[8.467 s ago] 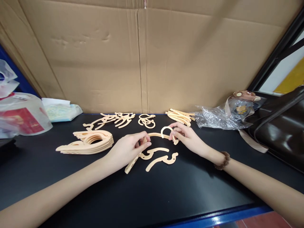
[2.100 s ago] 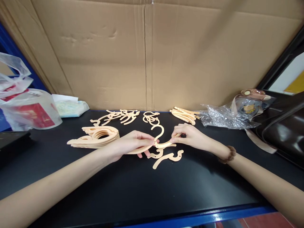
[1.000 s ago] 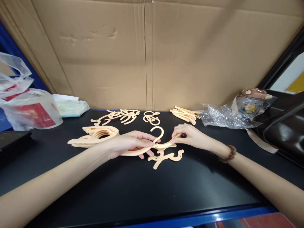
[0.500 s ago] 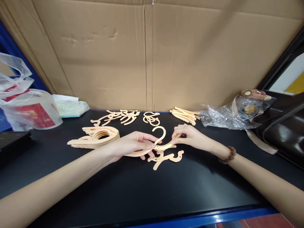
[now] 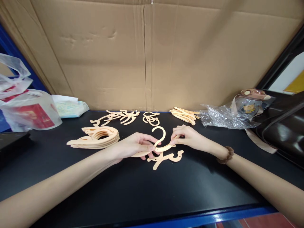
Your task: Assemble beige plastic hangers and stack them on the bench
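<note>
Between the left grip (image 5: pixel 135 145) and the right grip (image 5: pixel 186 136), a cream hanger (image 5: pixel 163 148) is held over the black surface (image 5: pixel 190 190). The left grip pinches it near the base of its hook; the right grip pinches its curved arm. Just below both lie hooked pieces (image 5: pixel 175 157); beyond the right grip, slim strips (image 5: pixel 184 116).

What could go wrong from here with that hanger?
The left hand pinches the hanger near the base of its hook, so the joint might slip if the right hand presses unevenly on the arm.
The loose pieces lie close below the hands and could get knocked.
The left forearm passes close to the stack of hangers and might nudge it.
</note>
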A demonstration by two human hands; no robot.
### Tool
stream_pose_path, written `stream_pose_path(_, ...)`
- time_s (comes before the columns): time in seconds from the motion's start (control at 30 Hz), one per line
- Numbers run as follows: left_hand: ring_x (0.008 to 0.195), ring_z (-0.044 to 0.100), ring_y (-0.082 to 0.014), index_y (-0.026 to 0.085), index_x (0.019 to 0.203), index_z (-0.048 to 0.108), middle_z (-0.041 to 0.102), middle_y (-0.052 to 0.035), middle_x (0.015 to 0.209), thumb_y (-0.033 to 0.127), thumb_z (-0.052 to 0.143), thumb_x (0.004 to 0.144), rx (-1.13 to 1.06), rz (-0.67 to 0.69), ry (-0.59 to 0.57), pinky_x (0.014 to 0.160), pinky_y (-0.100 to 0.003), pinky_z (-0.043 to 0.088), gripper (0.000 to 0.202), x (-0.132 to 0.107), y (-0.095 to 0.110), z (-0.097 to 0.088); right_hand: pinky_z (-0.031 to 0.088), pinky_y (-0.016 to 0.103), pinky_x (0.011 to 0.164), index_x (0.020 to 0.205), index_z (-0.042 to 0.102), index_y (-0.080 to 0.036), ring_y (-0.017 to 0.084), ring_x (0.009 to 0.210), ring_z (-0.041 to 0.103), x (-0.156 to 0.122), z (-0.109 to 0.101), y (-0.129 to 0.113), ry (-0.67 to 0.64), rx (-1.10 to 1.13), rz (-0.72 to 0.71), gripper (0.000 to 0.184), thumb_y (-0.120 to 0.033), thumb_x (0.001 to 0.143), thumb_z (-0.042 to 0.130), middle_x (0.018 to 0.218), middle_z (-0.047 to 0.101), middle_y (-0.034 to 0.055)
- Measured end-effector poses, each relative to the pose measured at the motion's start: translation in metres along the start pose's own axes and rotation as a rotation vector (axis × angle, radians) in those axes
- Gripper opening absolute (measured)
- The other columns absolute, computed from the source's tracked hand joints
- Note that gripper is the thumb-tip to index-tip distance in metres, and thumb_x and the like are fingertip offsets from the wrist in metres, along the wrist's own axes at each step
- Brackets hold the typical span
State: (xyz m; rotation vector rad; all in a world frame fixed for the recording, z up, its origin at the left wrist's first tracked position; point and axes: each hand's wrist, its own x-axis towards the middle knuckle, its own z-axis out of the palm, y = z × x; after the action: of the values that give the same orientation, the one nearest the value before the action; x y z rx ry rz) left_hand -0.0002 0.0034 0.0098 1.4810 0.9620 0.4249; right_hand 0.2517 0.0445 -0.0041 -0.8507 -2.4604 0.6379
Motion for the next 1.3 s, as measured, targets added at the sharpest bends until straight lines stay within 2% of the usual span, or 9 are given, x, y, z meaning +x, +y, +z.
stream_pose_path(0.17, 0.081, 0.067, -0.0159, 0.019, 0.106, 0.064, 0.073, -0.0065, 0.097, 0.039, 0.068, 0.079, -0.014, 0.013, -0.003, 0.063, -0.022, 0.047, 0.034, 0.002, -0.003, -0.001, 0.036, 0.026, 0.066, 0.073, 0.067, -0.018, 0.014, 0.069, 0.051, 0.0, 0.003, 0.001, 0.001, 0.028, 0.03, 0.033, -0.048, 0.086, 0.061, 0.071, 0.059, -0.0001)
stream_pose_path(0.33, 0.082, 0.067, -0.0162, 0.018, 0.106, 0.062, 0.073, -0.0072, 0.096, 0.037, 0.068, 0.079, -0.012, -0.01, 0.045, 0.064, -0.023, 0.047, 0.033, 0.002, 0.0, 0.001, 0.034, 0.024, 0.058, 0.074, 0.067, -0.017, 0.012, 0.065, 0.049, -0.001, 0.008, 0.007, -0.015, 0.083, 0.093, 0.033, -0.048, 0.084, 0.062, 0.069, 0.059, -0.0011)
stream_pose_path(0.47, 0.081, 0.068, -0.018, 0.015, 0.106, 0.062, 0.073, -0.0086, 0.096, 0.037, 0.07, 0.077, -0.005, -0.021, 0.118, 0.065, -0.025, 0.048, 0.037, 0.002, 0.002, 0.002, 0.03, 0.023, 0.052, 0.077, 0.068, -0.017, 0.011, 0.056, 0.043, -0.002, 0.009, 0.011, -0.015, 0.118, 0.143, 0.038, -0.053, 0.083, 0.061, 0.059, 0.053, -0.003)
stream_pose_path(0.6, 0.082, 0.067, -0.0175, 0.016, 0.108, 0.062, 0.073, -0.0086, 0.097, 0.037, 0.069, 0.077, 0.0, -0.019, 0.137, 0.064, -0.024, 0.047, 0.039, 0.002, 0.003, 0.003, 0.026, 0.023, 0.048, 0.074, 0.067, -0.016, 0.009, 0.052, 0.037, -0.003, 0.009, 0.011, -0.015, 0.125, 0.176, 0.042, -0.057, 0.082, 0.06, 0.055, 0.048, -0.0048)
stream_pose_path(0.9, 0.08, 0.068, -0.0169, 0.015, 0.115, 0.061, 0.074, -0.0061, 0.089, 0.034, 0.069, 0.077, -0.039, -0.063, 0.226, 0.064, -0.024, 0.048, 0.042, -0.001, 0.008, 0.007, 0.021, 0.022, 0.047, 0.07, 0.063, -0.017, 0.008, 0.05, 0.029, -0.005, 0.011, 0.006, -0.016, 0.144, 0.232, 0.04, -0.054, 0.084, 0.057, 0.049, 0.035, -0.0068)
stream_pose_path(1.13, 0.089, 0.069, -0.0201, 0.016, 0.117, 0.059, 0.073, -0.0074, 0.096, 0.034, 0.069, 0.078, -0.083, -0.057, 0.243, 0.067, -0.025, 0.05, 0.043, 0.001, 0.004, 0.006, 0.02, 0.022, 0.047, 0.07, 0.063, -0.017, 0.008, 0.05, 0.03, -0.004, 0.012, 0.004, -0.001, 0.157, 0.249, 0.042, -0.055, 0.084, 0.057, 0.05, 0.037, -0.0059)
stream_pose_path(1.3, 0.098, 0.067, -0.0196, 0.019, 0.122, 0.056, 0.07, -0.0071, 0.109, 0.035, 0.065, 0.082, -0.101, 0.021, 0.305, 0.075, -0.026, 0.052, 0.044, 0.006, -0.002, 0.004, 0.018, 0.023, 0.046, 0.071, 0.065, -0.017, 0.008, 0.048, 0.028, -0.001, 0.013, 0.007, 0.075, 0.127, 0.301, 0.044, -0.059, 0.081, 0.058, 0.049, 0.036, -0.006)
